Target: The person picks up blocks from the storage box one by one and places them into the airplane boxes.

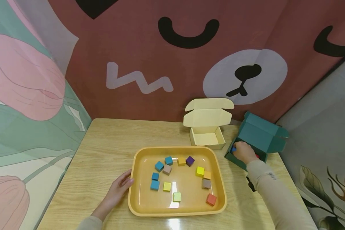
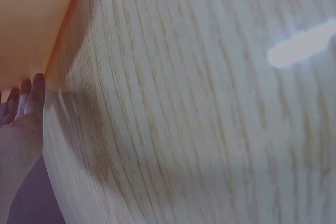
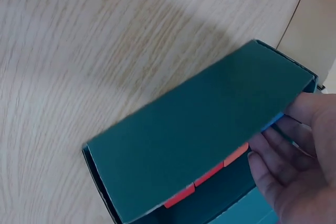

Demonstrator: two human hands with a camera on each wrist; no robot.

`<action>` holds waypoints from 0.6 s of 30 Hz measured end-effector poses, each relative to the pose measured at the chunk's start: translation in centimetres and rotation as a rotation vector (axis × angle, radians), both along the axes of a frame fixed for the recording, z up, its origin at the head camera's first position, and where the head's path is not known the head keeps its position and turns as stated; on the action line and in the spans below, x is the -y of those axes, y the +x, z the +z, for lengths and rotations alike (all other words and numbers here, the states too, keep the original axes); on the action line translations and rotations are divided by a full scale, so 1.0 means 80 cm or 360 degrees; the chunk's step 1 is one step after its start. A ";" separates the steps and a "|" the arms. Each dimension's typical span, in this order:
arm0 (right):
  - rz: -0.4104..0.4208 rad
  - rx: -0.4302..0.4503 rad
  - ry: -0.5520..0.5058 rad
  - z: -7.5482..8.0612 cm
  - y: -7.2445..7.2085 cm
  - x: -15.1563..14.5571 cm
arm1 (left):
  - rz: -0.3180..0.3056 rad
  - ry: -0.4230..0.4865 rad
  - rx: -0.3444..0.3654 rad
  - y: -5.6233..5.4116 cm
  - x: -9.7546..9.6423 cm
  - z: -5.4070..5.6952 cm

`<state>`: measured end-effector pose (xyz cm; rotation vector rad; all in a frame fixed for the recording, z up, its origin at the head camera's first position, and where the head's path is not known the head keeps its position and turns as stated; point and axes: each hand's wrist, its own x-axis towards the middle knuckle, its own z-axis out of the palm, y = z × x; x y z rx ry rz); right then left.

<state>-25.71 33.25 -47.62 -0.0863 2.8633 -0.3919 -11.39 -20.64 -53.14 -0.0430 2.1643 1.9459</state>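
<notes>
My right hand (image 1: pixel 244 151) reaches into the open dark green box (image 1: pixel 254 132), thumb and fingers around a blue block (image 3: pixel 273 121) near one end. Red blocks (image 3: pixel 209 173) and an orange-red block (image 3: pixel 236 153) line the inside of that box, partly hidden by its wall. My left hand (image 1: pixel 117 188) is at the left side of the yellow-orange tray (image 1: pixel 130 198), its fingertips right at the outer wall. In the left wrist view, the fingers (image 2: pixel 35 95) lie extended against the tray.
Inside the tray lie several small blocks, among them a purple one (image 1: pixel 190 161), a red one (image 1: pixel 211 199) and a light green one (image 1: pixel 176 197). Behind the tray stands an open cream box (image 1: pixel 193 137). A printed curtain (image 1: pixel 132 105) hangs along the table's back edge.
</notes>
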 end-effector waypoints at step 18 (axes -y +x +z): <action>-0.0072 -0.0038 0.0054 0.008 0.009 0.004 | 0.0004 -0.0012 -0.0007 0.002 -0.001 0.003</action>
